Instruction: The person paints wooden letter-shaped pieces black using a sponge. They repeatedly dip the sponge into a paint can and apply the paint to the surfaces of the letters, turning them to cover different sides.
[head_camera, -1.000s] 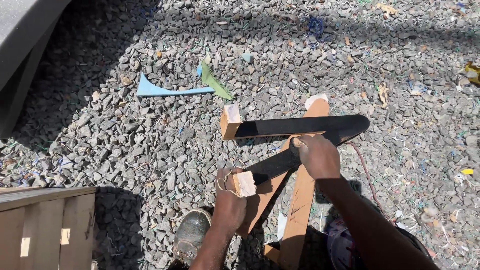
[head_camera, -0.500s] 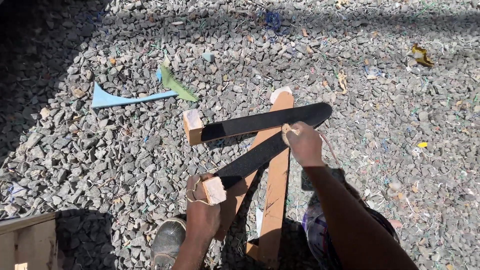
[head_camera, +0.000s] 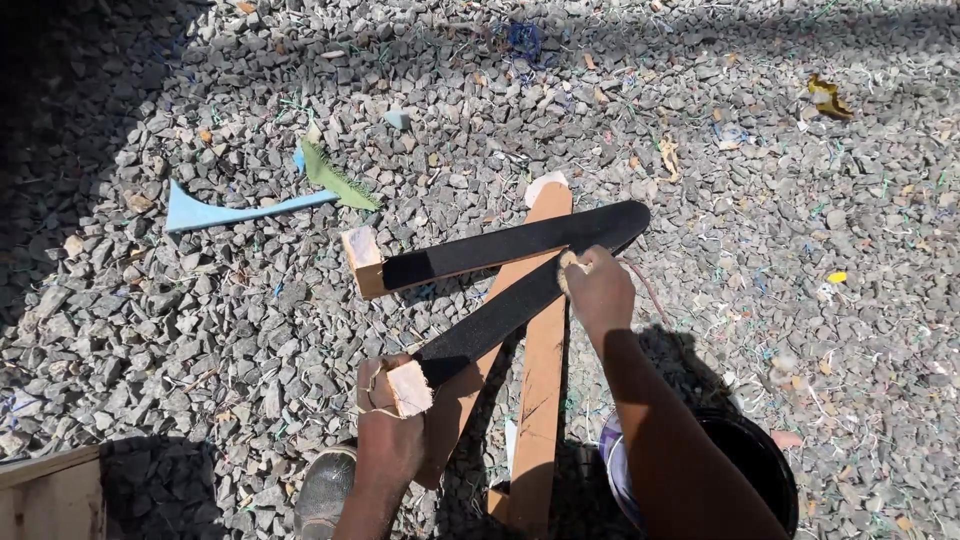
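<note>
My left hand (head_camera: 388, 430) grips the near, unpainted end of a wooden batten (head_camera: 490, 325) whose upper length is coated black. My right hand (head_camera: 598, 292) is closed around a small pale pad or brush, pressed against the black batten near its far end. A second black-coated batten (head_camera: 500, 250) lies crosswise above it, with a bare wood end at the left. Both rest over a long bare plank (head_camera: 545, 380) that runs away from me on the gravel.
Grey gravel (head_camera: 200, 330) covers the ground. A blue plastic shard (head_camera: 225, 212) and a green scrap (head_camera: 335, 178) lie at the upper left. A dark bucket (head_camera: 755, 470) stands under my right arm. My shoe (head_camera: 325, 490) is at the bottom, a wooden box corner (head_camera: 50, 495) bottom left.
The view has shifted, so the battens sit more to the left in the frame. My right hand has slid slightly along the lower black batten; my left hand keeps its hold.
</note>
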